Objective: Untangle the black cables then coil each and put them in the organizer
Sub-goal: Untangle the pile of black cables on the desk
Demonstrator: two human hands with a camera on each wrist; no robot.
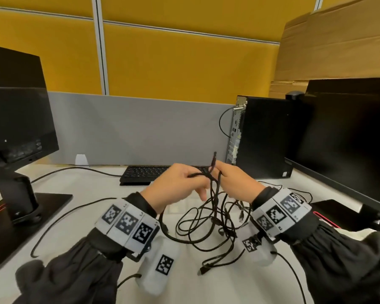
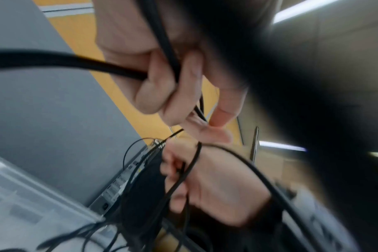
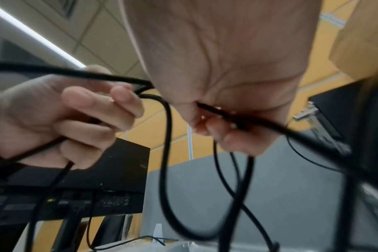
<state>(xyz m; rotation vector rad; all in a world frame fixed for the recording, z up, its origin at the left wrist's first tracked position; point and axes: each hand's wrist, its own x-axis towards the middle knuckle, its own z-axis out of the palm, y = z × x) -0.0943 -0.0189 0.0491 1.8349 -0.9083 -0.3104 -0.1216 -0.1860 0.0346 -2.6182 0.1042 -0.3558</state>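
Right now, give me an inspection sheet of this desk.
Surface: white desk, partly covered.
Job's things: black cables tangled, lifted at the top, loops trailing onto the desk; organizer not clearly seen.
Clutter: keyboard behind the hands.
Grippers: left hand and right hand both grip cable strands.
Cables: another cable runs across the desk at left.
Surroundings: two monitors, computer tower, yellow partition.

Where the black cables (image 1: pixel 215 216) cross below the two hands, single strands cannot be followed; how many there are I cannot tell. The left hand (image 1: pixel 180 183) covers part of the keyboard (image 1: pixel 140 173). In the left wrist view a dark blurred shape, perhaps a sleeve, fills the right side. Both monitors (image 1: pixel 18 119) are cut by the picture edges.
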